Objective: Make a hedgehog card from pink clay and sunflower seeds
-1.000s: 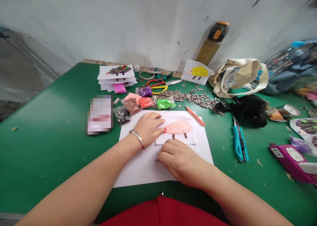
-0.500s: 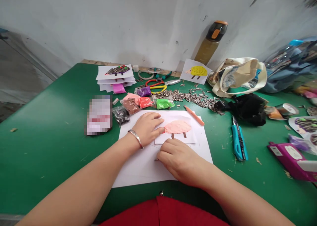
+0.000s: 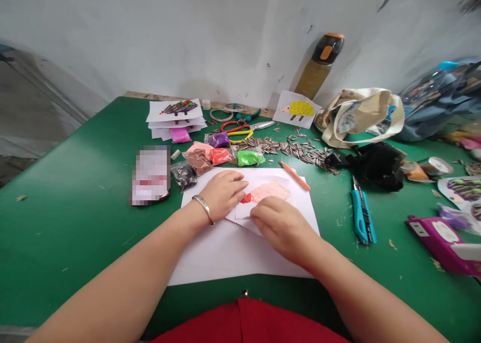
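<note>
Pale pink clay shape (image 3: 271,193) with red clay dab (image 3: 246,199) on white card (image 3: 243,212), atop white paper sheet (image 3: 225,253), near front edge of green tabletop (image 3: 75,248). Left hand (image 3: 223,195) spread flat, fingertips beside dab. Right hand (image 3: 281,228) fingers together over card; any pinch hidden. Step appears to be clay placement; next move seems to call for smoothing dab.

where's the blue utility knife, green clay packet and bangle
blue utility knife (image 3: 358,214), head view, on its blue handle
green clay packet (image 3: 249,157), head view, middle of the packet
silver bangle (image 3: 203,205), head view, on the band, left wrist
</note>
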`<state>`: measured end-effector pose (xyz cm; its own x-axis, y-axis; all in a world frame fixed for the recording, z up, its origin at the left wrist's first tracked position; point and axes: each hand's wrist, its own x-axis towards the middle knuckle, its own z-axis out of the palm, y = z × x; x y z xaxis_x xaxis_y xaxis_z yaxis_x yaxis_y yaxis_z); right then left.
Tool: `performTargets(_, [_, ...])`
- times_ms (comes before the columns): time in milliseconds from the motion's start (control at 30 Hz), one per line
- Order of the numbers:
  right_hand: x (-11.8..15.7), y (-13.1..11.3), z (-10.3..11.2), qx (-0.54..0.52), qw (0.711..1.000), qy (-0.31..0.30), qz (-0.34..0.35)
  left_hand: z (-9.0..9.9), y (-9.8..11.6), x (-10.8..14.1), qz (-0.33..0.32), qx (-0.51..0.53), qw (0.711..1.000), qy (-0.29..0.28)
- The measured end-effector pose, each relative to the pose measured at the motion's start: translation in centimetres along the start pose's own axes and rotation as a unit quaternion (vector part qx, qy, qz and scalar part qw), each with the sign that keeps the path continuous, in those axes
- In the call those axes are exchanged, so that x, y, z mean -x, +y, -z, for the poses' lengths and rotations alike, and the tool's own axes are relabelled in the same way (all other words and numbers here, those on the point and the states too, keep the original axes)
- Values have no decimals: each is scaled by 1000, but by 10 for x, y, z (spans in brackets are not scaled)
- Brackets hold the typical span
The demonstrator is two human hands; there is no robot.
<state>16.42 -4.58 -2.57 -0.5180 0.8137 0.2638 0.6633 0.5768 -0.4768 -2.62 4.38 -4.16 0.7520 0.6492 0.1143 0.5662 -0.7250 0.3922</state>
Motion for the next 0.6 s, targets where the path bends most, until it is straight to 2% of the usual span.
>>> performTargets(100, [-1, 21, 9, -7, 991, 94, -99, 2, -1, 0, -10, -3, 1000, -7])
performTargets(200, [1, 43, 16, 22, 971, 132, -200, 3, -3, 0, -17, -8, 1000, -15])
performTargets(333, [4, 61, 20, 39, 951, 118, -285, 0, -5, 1, -25, -16, 1000, -9])
performTargets(600, [2, 65, 19, 90, 937, 80, -329, 1, -4, 1, -4, -11, 1000, -24])
